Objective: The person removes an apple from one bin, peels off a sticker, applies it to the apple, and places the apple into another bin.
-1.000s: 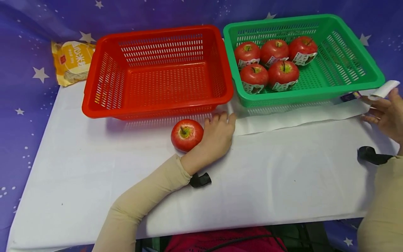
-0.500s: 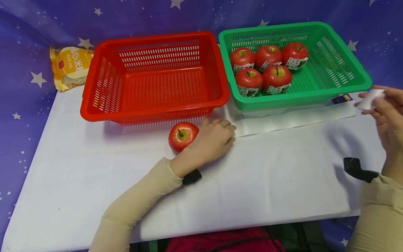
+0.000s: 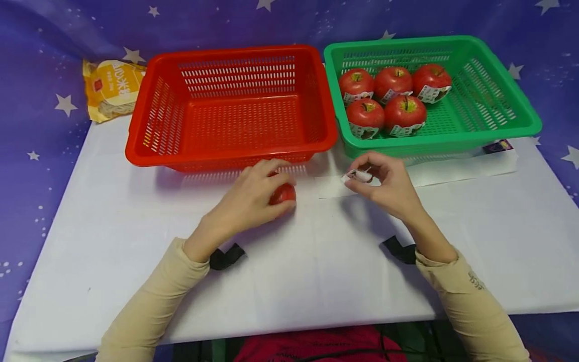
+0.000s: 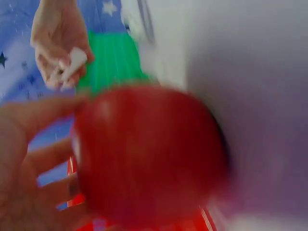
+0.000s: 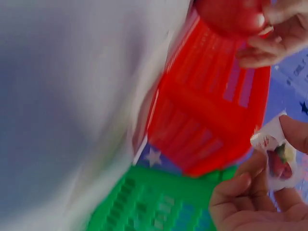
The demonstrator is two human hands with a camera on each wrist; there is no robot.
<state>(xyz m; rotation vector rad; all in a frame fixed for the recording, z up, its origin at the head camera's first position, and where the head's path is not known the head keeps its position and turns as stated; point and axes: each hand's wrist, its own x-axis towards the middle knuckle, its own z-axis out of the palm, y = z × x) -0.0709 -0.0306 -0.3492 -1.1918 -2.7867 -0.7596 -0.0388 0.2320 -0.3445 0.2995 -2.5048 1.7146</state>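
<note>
Head view: my left hand [image 3: 246,198] grips a red apple [image 3: 283,193] on the white desk [image 3: 113,236], just in front of the red basket [image 3: 230,108]. My right hand [image 3: 389,186] pinches a small white sticker [image 3: 356,176] near the green basket [image 3: 488,85], which holds five labelled apples [image 3: 384,98].

Left wrist view: blurred; apple [image 4: 149,154] fills the frame with my fingers [image 4: 29,159] curled round it.

Right wrist view: blurred; my fingers [image 5: 236,190] pinch the sticker [image 5: 274,154]; the apple [image 5: 231,17] shows beyond the red basket [image 5: 211,101].
</note>
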